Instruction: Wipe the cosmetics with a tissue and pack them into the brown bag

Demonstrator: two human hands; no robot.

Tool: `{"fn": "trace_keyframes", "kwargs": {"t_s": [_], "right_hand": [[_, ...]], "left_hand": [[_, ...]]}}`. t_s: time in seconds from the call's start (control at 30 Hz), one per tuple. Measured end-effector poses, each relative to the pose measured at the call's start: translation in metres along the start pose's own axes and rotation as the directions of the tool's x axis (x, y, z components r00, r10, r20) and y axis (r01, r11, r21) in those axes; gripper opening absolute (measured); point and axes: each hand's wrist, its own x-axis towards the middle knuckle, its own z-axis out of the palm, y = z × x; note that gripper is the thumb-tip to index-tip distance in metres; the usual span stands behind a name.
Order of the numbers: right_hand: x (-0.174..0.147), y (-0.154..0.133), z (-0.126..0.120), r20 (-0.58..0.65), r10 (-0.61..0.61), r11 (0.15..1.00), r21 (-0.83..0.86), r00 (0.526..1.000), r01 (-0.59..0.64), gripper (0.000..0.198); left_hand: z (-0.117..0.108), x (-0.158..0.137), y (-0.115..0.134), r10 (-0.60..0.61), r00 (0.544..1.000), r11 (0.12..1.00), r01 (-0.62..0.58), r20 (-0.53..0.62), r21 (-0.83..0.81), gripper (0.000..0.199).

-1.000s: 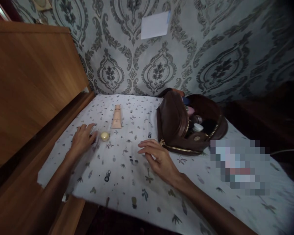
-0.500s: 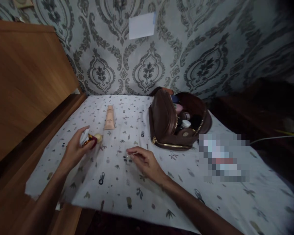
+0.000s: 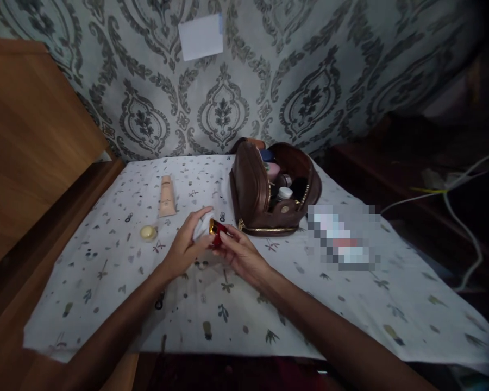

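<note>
Both my hands meet above the patterned white cloth. In the fingers of my right hand (image 3: 244, 255) is a small glossy red container with a gold band (image 3: 217, 232). My left hand (image 3: 185, 247) closes on a white, tissue-like piece (image 3: 202, 227), which lies against the gold end; fingers partly hide it. Left of my hands, a small cream-yellow round item (image 3: 148, 233) sits on the cloth. Behind that lies a peach squeeze tube (image 3: 167, 196). An unzipped brown cosmetic bag (image 3: 250, 187) stands just beyond my right hand, with a white-lidded jar (image 3: 285, 193) and other items inside.
A blurred-out flat object (image 3: 342, 239) lies to the right of the bag. The patterned cloth (image 3: 118, 304) covers the surface. Wooden furniture (image 3: 32, 136) borders the left, and a pale cable (image 3: 478, 239) hangs at the right. Patterned wallpaper (image 3: 224, 117) rises behind.
My left hand has carried the red container and white piece rightward, away from the cream-yellow item. My right hand has taken hold of the container. The view has shifted slightly right.
</note>
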Motion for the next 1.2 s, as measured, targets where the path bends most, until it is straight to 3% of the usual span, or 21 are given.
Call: {"fn": "trace_keyframes", "kwargs": {"t_s": [0.1,0.2,0.33,0.43,0.53,0.67,0.77,0.87,0.97,1.03,1.1,1.2], "right_hand": [[0.004,0.0,-0.003,-0.058,-0.003,1.0,-0.008,0.998,0.002,0.05],[0.007,0.003,-0.006,-0.087,-0.041,0.998,-0.058,0.995,0.036,0.051],[0.01,0.008,-0.011,-0.058,-0.148,0.967,-0.216,0.987,0.133,0.047],[0.012,0.01,-0.014,0.007,-0.22,0.905,-0.371,0.976,0.207,0.047],[0.013,0.01,-0.017,0.077,-0.248,0.84,-0.48,0.966,0.254,0.048],[0.011,0.012,-0.018,0.212,-0.243,0.758,-0.567,0.947,0.322,0.051],[0.008,0.012,-0.017,0.307,-0.253,0.708,-0.587,0.917,0.392,0.051],[0.007,0.012,-0.016,0.342,-0.233,0.73,-0.557,0.91,0.396,0.052],[0.008,0.012,-0.015,0.302,-0.175,0.813,-0.492,0.937,0.31,0.057],[0.009,0.012,-0.014,0.252,-0.163,0.861,-0.435,0.954,0.262,0.058],[0.01,0.012,-0.012,0.191,-0.181,0.894,-0.377,0.965,0.242,0.057],[0.009,0.012,-0.009,0.109,-0.194,0.913,-0.344,0.975,0.22,0.054]], "left_hand": [[-0.001,-0.001,-0.015,0.058,0.994,0.998,-0.059,-0.095,-0.001,0.041],[-0.003,-0.005,-0.028,0.232,0.96,0.971,-0.218,-0.156,0.101,0.033],[-0.002,-0.007,-0.038,0.496,0.867,0.845,-0.472,-0.04,0.249,0.037],[0.002,-0.009,-0.039,0.54,0.842,0.801,-0.521,0.019,0.294,0.039],[0.004,-0.01,-0.037,0.409,0.912,0.889,-0.391,-0.029,0.237,0.031],[0.002,-0.008,-0.03,0.071,0.995,0.997,-0.07,-0.069,0.026,0.028],[-0.002,-0.004,-0.025,-0.226,0.973,0.96,0.214,-0.046,-0.183,0.029],[-0.002,-0.001,-0.02,-0.443,0.897,0.813,0.401,-0.002,-0.423,0.028],[0.002,0.0,-0.017,-0.55,0.835,0.687,0.455,0.004,-0.567,0.031],[0.006,-0.001,-0.016,-0.575,0.817,0.665,0.433,-0.046,-0.609,0.037],[0.009,-0.002,-0.018,-0.567,0.819,0.677,0.402,-0.088,-0.617,0.039],[0.012,-0.006,-0.022,-0.491,0.867,0.729,0.354,-0.086,-0.586,0.042]]}}
